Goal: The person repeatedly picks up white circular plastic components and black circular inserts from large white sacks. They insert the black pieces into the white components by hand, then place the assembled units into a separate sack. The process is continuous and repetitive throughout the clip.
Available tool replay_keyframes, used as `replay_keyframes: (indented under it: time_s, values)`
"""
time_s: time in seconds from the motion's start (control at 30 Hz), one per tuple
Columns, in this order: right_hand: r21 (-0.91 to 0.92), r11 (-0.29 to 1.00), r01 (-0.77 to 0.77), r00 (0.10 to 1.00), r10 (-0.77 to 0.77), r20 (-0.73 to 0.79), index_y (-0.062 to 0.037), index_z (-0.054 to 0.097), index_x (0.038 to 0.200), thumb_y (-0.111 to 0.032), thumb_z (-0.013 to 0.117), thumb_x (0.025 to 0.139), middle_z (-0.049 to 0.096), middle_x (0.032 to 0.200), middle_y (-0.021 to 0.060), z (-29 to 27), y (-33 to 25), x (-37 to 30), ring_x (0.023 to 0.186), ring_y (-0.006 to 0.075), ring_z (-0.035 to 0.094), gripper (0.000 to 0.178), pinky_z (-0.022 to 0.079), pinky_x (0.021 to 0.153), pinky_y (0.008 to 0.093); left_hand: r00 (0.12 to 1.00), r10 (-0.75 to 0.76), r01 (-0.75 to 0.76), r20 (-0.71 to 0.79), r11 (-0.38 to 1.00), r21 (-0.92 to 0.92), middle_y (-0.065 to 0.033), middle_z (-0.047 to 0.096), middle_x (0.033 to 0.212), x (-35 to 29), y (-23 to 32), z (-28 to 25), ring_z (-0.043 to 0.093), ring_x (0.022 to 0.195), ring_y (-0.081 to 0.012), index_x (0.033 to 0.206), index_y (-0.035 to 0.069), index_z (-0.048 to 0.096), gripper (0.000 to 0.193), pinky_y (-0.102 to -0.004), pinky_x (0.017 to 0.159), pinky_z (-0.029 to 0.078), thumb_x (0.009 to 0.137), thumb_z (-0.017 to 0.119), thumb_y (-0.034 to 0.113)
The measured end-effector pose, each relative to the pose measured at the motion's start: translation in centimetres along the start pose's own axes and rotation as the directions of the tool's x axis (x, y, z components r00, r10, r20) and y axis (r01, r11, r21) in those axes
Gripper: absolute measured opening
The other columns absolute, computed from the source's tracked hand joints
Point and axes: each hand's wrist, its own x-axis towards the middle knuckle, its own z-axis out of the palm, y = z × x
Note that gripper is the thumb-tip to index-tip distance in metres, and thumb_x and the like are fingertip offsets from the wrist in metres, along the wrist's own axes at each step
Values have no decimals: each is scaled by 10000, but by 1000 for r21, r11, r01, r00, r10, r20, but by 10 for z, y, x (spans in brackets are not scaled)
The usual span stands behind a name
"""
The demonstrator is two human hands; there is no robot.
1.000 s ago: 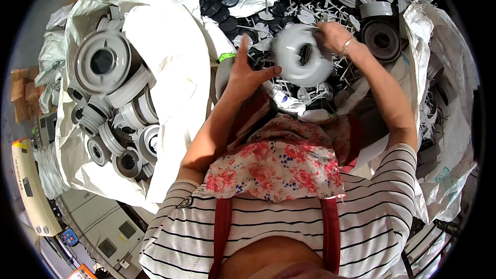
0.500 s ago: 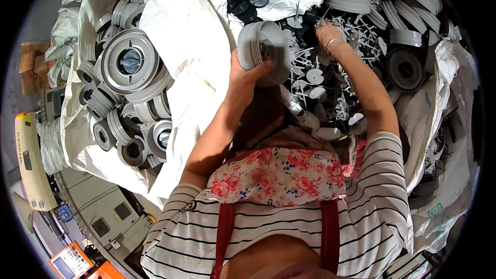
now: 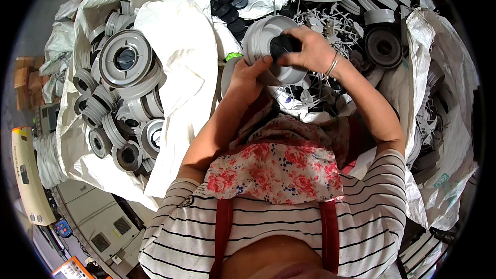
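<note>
My left hand [image 3: 249, 77] grips a round grey ribbed plastic fitting [image 3: 257, 39] by its near left side, thumb over the rim. At the middle of that fitting is a black round cap [image 3: 282, 46], gripped in the fingers of my right hand [image 3: 313, 50]. Whether the cap sits inside the opening or just against it, I cannot tell. Small grey plastic pieces [image 3: 330, 27] with thin stems lie heaped beyond and beneath my right hand, among dark parts.
On the left, a white woven sack [image 3: 186, 57] holds several grey ringed fittings [image 3: 125, 58]. Black caps [image 3: 238, 1] lie on white sacking at the far side. At the right are a dark round disc [image 3: 383, 47], more grey rings [image 3: 378, 16] and another woven sack [image 3: 439, 196].
My right hand has come from the heap of small pieces to the fitting, now with a black cap. The fitting has turned to show its open face. The view has shifted slightly.
</note>
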Motion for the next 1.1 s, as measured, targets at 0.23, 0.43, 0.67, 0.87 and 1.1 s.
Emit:
replay_keyframes:
  time_s: [0.23, 0.43, 0.67, 0.87, 1.1]
  values:
    - [-172, 929, 328, 942, -310, 127, -5, 478, 1181, -278, 756, 611, 526, 1058, 163, -1, -9, -20, 1021, 339, 500, 690, 444, 882, 388, 991, -99, 84, 88, 982, 167, -111, 627, 941, -22, 18, -2, 620, 834, -187, 1055, -60, 566, 303, -309, 743, 503, 842, 629, 146]
    - [-227, 891, 392, 890, -430, -152, 20, 486, 1146, -279, 739, 693, 559, 929, 172, 11, -2, -31, 862, 270, 572, 599, 504, 730, 315, 993, -74, 42, 97, 954, 295, -109, 631, 920, -27, 19, 12, 624, 777, -193, 1072, -56, 550, 339, -323, 724, 510, 838, 609, 182]
    - [175, 963, 204, 979, -197, -58, 78, 447, 1194, -321, 776, 692, 617, 985, 201, 19, 1, -32, 877, 245, 640, 721, 515, 773, 323, 992, 112, -121, 50, 831, 543, -61, 613, 722, -38, 18, 12, 580, 696, -153, 841, -20, 631, 254, -279, 629, 446, 778, 663, 225]
    - [746, 124, -655, 748, -36, 663, 3, 594, 848, -697, 187, 876, 621, 630, 119, 34, 0, -16, 373, 152, 513, 810, 336, 287, 257, 919, 324, -337, 226, 344, 876, -182, 547, 1158, -63, 47, 15, 562, 1044, -267, 1376, -15, 270, 913, -349, 895, 459, 683, 779, 291]
    - [550, 701, -455, 875, 239, 420, -22, 564, 856, -254, 564, 910, 593, 636, 34, 45, 5, -1, 485, 93, 541, 238, 436, 433, 218, 360, 815, -135, 453, -435, 890, -283, 151, 1464, -54, 204, -42, 111, 1372, -405, 1422, -57, 90, 1032, -475, 1108, 79, 729, 703, 402]
